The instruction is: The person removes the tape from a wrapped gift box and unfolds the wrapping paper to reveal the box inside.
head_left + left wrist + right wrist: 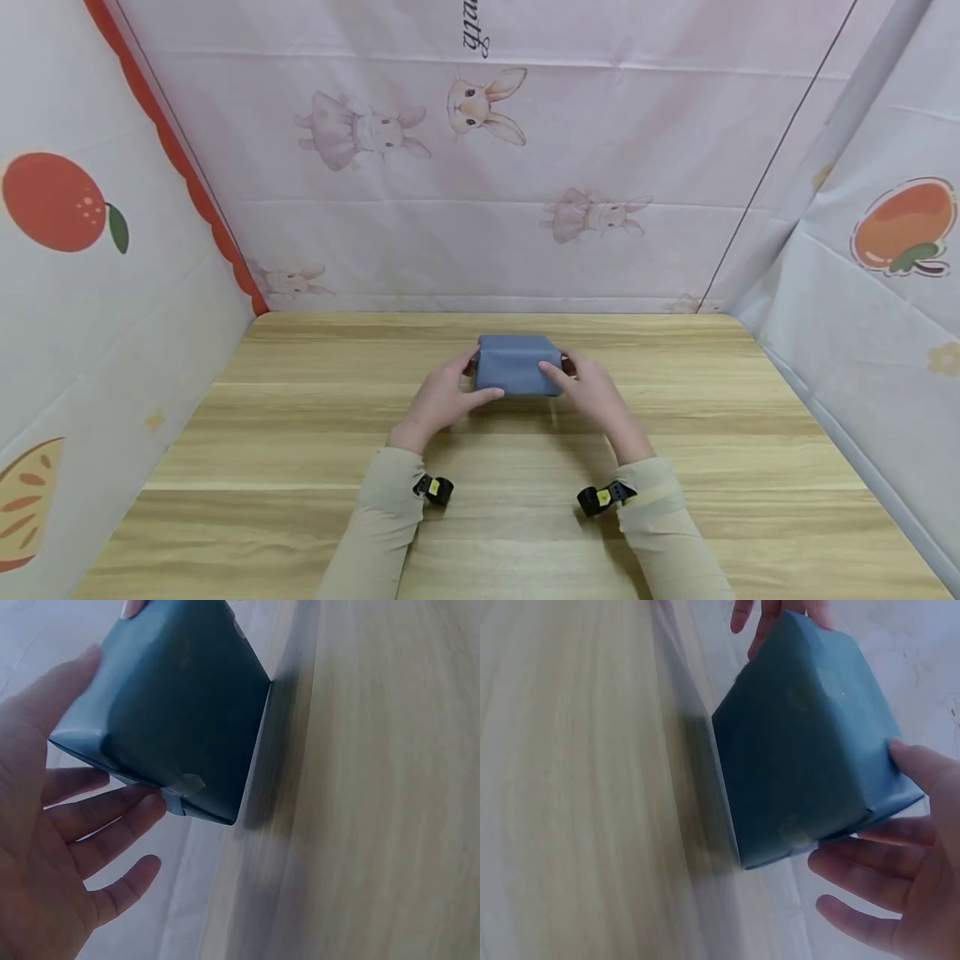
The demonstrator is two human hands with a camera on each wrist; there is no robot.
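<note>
A box wrapped in plain blue paper is between my two hands towards the back of the wooden table. My left hand grips its left end, thumb on the near top edge and fingers against the side. The other end is held by my right hand, with the thumb on the blue paper. In the left wrist view, clear tape shows on the folded end of the wrapping, beside my fingertips. The box's lower edge is right at the tabletop, with a dark shadow along it.
The wood-grain table is bordered at the back by a pale cloth wall printed with rabbits. White cloths with fruit prints hang at the left and right. Each wrist wears a black strap with a small camera.
</note>
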